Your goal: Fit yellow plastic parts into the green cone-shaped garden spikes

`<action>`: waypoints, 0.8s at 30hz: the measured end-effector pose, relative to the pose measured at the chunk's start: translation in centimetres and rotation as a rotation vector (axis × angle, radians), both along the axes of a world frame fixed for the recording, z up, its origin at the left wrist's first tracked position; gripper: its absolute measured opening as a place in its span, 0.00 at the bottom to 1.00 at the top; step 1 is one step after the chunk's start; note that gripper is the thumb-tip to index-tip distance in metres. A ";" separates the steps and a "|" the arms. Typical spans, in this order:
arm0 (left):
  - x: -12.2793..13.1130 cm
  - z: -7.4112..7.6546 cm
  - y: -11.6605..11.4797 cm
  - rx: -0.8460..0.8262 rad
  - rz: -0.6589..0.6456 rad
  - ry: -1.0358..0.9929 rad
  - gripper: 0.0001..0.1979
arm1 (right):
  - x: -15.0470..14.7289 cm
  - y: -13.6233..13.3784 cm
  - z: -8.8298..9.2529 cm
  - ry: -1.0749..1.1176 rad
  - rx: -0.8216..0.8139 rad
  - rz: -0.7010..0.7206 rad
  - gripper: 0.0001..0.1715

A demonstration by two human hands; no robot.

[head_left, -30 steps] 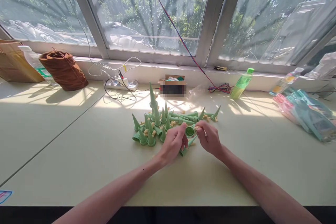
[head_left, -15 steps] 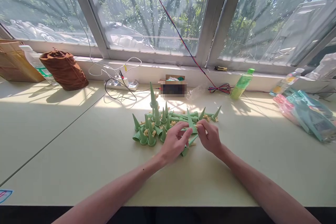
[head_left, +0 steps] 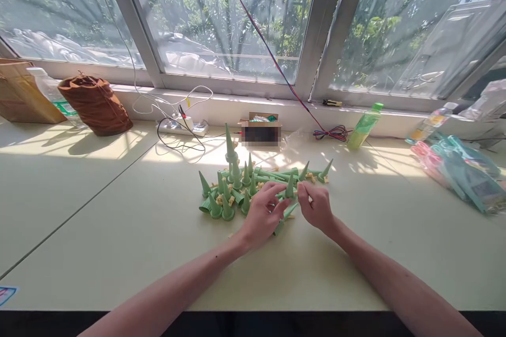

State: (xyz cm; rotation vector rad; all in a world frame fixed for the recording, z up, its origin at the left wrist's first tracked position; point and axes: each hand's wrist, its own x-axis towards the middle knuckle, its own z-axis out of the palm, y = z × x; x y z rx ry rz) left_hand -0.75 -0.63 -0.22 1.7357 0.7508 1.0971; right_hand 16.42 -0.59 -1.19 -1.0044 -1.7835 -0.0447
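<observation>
Reaching forward over the table (head_left: 118,231), both bare forearms angle inward so the hands meet at the near edge of the pile of cones (head_left: 229,195). The left hand (head_left: 263,216), palm down with fingers curled, pinches the base of one green cone (head_left: 290,188), which stands tip up between the hands. The right hand (head_left: 316,205) bunches its fingertips against the cone's other side; I cannot tell whether it grips.

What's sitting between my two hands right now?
In the head view, one green cone, tip up, stands between the left hand and the right hand. Whether either grips it is unclear.
</observation>
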 end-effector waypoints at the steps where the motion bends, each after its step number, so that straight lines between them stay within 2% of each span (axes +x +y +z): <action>1: 0.0 0.0 0.0 -0.003 0.004 0.002 0.13 | -0.1 0.0 0.0 -0.004 0.002 -0.005 0.21; 6: 0.1 0.1 -0.2 -0.025 0.045 0.008 0.14 | -0.3 -0.1 -0.2 0.021 0.013 -0.037 0.20; 12: 0.2 0.6 -0.2 -0.209 0.054 -0.038 0.15 | -0.2 -0.1 -0.6 0.150 -0.003 -0.036 0.16; 18: 0.1 0.7 -0.1 -0.210 0.052 -0.032 0.22 | -0.2 -0.4 -0.6 0.101 0.035 -0.026 0.13; 21: 0.0 0.8 0.0 -0.165 0.021 0.010 0.25 | -0.2 -0.6 -0.2 0.053 0.033 0.038 0.11; 24: -0.1 1.1 0.0 -0.170 -0.004 0.009 0.25 | -0.2 -0.6 0.1 0.026 0.032 0.085 0.11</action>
